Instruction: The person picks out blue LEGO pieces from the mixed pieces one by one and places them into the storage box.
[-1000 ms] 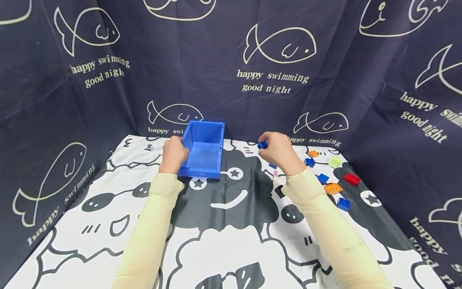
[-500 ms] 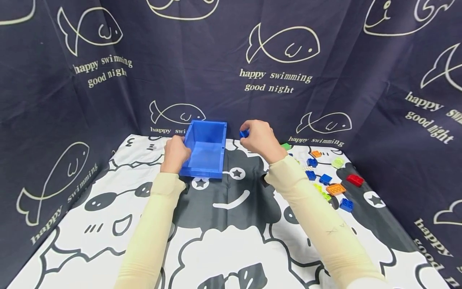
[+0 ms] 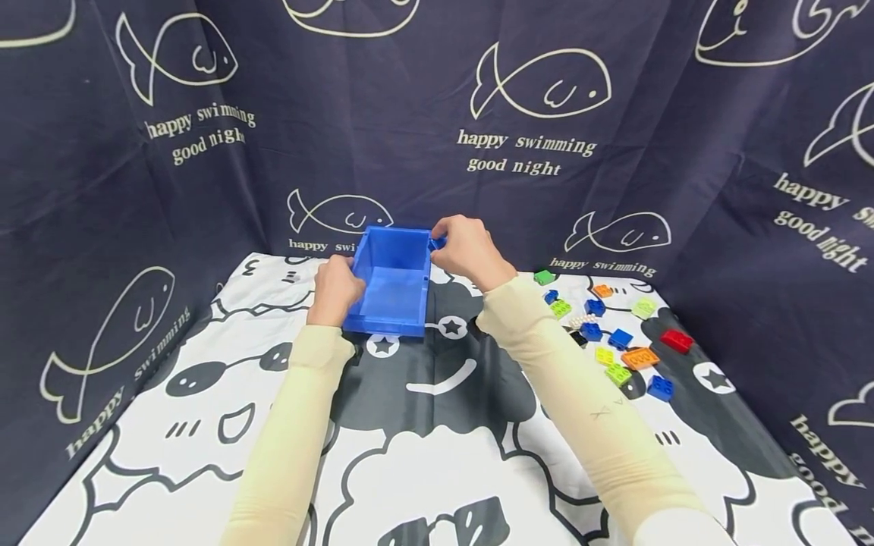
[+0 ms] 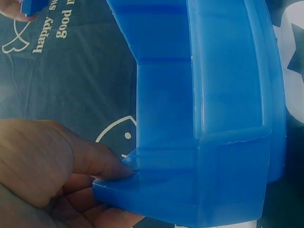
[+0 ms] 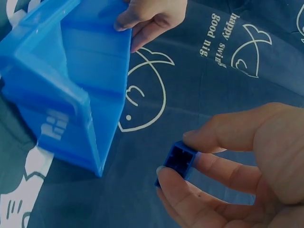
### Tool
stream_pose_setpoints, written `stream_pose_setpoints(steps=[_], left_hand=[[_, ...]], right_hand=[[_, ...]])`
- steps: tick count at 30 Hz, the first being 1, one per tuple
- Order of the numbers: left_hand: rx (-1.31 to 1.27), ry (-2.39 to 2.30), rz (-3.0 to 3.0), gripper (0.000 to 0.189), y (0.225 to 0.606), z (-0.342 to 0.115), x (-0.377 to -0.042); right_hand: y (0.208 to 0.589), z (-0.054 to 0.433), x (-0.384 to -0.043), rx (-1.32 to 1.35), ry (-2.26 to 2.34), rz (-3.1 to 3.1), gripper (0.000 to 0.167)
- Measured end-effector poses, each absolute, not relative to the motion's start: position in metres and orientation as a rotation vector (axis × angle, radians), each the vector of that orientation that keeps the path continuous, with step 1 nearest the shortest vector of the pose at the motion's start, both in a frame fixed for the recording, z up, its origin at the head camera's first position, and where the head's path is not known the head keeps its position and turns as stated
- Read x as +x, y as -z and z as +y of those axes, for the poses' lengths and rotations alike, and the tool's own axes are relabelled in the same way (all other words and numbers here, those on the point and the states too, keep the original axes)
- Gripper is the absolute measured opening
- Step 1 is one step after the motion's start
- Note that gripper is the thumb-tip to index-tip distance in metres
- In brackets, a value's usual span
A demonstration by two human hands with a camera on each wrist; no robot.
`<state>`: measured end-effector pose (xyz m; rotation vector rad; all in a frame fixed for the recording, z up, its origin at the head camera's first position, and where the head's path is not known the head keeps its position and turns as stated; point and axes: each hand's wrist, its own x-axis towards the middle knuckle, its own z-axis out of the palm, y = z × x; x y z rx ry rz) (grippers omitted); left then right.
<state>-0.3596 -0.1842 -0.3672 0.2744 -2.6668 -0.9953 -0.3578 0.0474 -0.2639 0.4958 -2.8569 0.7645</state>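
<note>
My left hand (image 3: 336, 290) grips the left wall of a blue plastic bin (image 3: 392, 324), thumb over the rim and fingers outside, as the left wrist view shows on the bin wall (image 4: 164, 107). The bin's bare floor shows in the head view. At the bin's far right corner, my right hand (image 3: 470, 246) pinches a small blue toy building brick (image 3: 438, 243). In the right wrist view the brick (image 5: 179, 159) sits between thumb and fingertips, its hollow underside facing the camera, apart from the bin.
Several loose building bricks lie on the right of the patterned cloth (image 3: 437, 470), among them a red brick (image 3: 677, 340), an orange brick (image 3: 639, 359), a blue brick (image 3: 660, 388) and a green brick (image 3: 544, 277). A dark fish-print curtain (image 3: 410, 121) stands behind.
My right hand has carried the blue brick leftward and slightly up to the bin's right side, uncovering bricks on the cloth. The left hand keeps its grip on the bin.
</note>
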Motion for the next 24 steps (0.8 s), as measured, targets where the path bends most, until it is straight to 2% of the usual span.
stream_pose_setpoints(steps=[24], left_hand=[[0.25, 0.998, -2.629, 0.054, 0.368, -0.184, -0.36]], right_hand=[[0.274, -0.006, -0.376, 0.517, -0.777, -2.921, 0.036]])
